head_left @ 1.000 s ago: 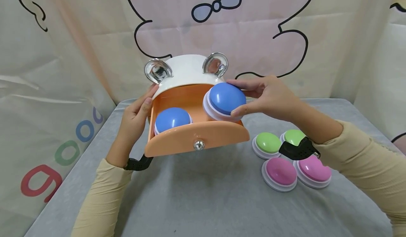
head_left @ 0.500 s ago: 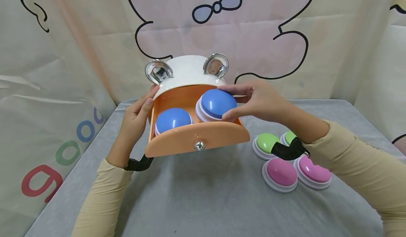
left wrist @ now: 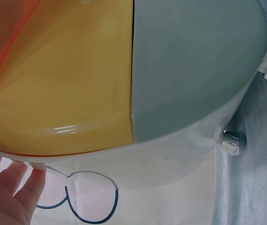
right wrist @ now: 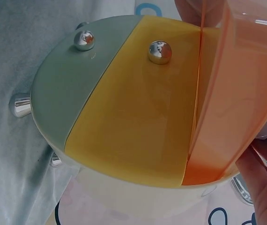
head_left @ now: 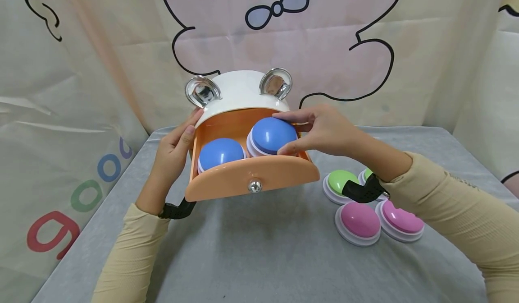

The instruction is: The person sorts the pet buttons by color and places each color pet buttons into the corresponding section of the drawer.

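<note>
A white rounded drawer cabinet (head_left: 241, 84) with silver ears has its orange top drawer (head_left: 223, 179) pulled out. My left hand (head_left: 170, 152) holds the cabinet's left side, thumb toward the front; its fingers touch the white shell in the left wrist view. Inside the drawer's left half sits a blue dome-topped button (head_left: 220, 153) with a white base. My right hand (head_left: 326, 129) pinches a second blue button (head_left: 272, 135) in the drawer's right half, its base partly hidden by the drawer front. Below the drawer, a yellow drawer (right wrist: 133, 108) and a green drawer (right wrist: 86, 70) are closed.
Right of the cabinet, two pink buttons (head_left: 360, 220) and two green ones (head_left: 341, 182) stand on the grey cloth-covered table (head_left: 259, 258). My right wrist strap (head_left: 362, 189) partly covers the green ones. A printed curtain (head_left: 336, 19) hangs behind.
My right hand has brought the second blue button left and down into the drawer, close to the first one. The left hand and cabinet have hardly moved.
</note>
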A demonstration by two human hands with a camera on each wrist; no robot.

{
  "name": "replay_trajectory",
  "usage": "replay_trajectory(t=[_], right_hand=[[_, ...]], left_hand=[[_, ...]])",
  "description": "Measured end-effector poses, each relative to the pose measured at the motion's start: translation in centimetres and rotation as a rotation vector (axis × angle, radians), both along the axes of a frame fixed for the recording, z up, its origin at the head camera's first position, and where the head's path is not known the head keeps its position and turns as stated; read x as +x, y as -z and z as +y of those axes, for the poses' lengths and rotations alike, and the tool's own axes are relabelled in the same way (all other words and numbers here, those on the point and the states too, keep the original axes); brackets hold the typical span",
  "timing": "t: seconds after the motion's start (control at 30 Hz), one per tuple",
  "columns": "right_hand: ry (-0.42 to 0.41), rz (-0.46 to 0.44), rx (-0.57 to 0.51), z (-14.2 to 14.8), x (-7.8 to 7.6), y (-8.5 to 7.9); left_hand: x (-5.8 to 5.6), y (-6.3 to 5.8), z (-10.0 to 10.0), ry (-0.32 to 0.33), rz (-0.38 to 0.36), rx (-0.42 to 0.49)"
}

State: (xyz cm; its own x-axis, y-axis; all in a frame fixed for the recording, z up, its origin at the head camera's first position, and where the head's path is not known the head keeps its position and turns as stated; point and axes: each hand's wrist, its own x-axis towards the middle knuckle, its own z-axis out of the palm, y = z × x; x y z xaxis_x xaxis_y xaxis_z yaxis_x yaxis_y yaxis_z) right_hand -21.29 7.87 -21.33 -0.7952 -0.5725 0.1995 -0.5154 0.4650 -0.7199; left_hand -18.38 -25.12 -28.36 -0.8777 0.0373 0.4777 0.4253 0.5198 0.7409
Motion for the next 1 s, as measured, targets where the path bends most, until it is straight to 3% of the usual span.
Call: replay_trajectory(t=[0.67, 1.0], right_hand=[[-0.041, 0.117, 0.170, -0.31, 0.21, -0.43], [-0.066, 0.111, 0.225, -0.46, -0.03, -0.67]], left_hand=[[-0.10, 0.11, -0.15, 0.001, 0.002, 0.009], [-0.08, 0.07, -0.08, 0.006, -0.001, 0.015]])
